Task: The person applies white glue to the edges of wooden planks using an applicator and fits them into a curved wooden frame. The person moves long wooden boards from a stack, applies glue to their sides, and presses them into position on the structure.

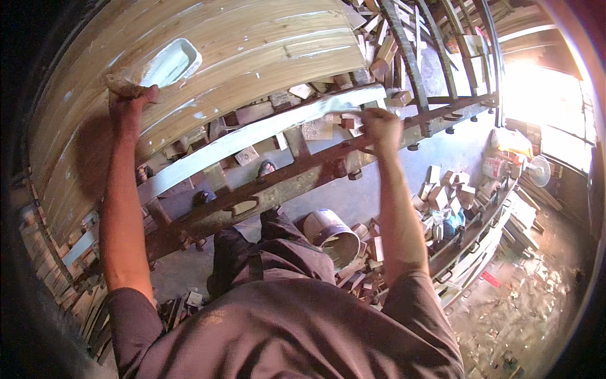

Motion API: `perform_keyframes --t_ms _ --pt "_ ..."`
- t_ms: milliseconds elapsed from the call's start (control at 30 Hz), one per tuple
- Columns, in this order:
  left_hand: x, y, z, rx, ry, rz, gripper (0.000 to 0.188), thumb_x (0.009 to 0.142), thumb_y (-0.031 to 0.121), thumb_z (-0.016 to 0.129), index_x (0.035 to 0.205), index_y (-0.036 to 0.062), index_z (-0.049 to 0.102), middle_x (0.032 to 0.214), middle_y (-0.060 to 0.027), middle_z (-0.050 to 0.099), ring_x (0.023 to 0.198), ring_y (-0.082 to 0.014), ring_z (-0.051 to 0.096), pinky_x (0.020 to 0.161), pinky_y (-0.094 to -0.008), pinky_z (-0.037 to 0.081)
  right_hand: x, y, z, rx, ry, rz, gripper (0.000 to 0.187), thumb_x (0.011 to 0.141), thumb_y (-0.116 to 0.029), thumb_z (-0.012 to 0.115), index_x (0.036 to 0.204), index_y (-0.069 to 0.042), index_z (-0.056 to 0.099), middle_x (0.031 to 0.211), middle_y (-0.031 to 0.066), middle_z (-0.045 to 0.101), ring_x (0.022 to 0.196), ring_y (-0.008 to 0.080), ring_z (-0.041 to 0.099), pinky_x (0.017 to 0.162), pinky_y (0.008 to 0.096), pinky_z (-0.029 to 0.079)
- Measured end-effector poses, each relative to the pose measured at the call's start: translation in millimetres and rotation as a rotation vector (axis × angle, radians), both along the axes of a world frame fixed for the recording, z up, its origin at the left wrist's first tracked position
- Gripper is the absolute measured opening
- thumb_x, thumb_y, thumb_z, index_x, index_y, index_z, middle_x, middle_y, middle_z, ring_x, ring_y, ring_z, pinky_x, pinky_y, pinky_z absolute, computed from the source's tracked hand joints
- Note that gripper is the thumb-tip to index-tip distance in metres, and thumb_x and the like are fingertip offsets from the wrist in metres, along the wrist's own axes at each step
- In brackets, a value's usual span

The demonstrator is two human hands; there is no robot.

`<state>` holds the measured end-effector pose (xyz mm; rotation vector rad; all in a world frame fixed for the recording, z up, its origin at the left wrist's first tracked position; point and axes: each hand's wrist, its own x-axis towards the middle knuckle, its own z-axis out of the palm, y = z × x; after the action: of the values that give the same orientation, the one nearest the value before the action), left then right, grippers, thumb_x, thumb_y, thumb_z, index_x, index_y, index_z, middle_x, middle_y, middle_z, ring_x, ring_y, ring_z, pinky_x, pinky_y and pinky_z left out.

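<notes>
Board (259,136), long, narrow, streaky white coating

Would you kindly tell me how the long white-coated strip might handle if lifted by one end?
The white-coated strip may flex or sag somewhat, being long and narrow. Its shiny, wet-looking coating could make that face slippery. Given its length, the far end would probably swing easily.
</notes>
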<state>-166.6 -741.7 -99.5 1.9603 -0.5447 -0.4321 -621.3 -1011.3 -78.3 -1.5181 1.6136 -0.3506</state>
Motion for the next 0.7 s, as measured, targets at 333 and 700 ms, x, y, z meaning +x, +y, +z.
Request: perform_keyframes --t_ms 333,700 --pt "49 -6 -27 -0.049 0.176 -0.059 0.03 0.074 0.007 0.079 0.099 0.0038 0.063 0.087 -0.0015 0.067 0.078 -0.0149 0.063 0.079 -0.0287 0.05 -56 -86 14 -0.869 0.544 0.165 0.022 0.082 -0.007 0.054 0.086 -0.011 0.075 0.078 0.0159 0.07 0.079 0.0381 0.069 0.068 0.0448 0.056" --pt "7 17 13 -0.132 -0.006 0.059 0.098 0.079 0.019 0.081 0.152 0.0001 0.018 0.148 -0.0196 0.042 0.138 -0.0255 0.04 0.116 -0.0368 0.028 -104 -109 -28 -0.933 0.666 0.614 0.019 0.085 -0.013 0.063 0.099 -0.012 0.076 0.084 0.0152 0.072 0.078 0.031 0.071 0.072 0.0395 0.055"
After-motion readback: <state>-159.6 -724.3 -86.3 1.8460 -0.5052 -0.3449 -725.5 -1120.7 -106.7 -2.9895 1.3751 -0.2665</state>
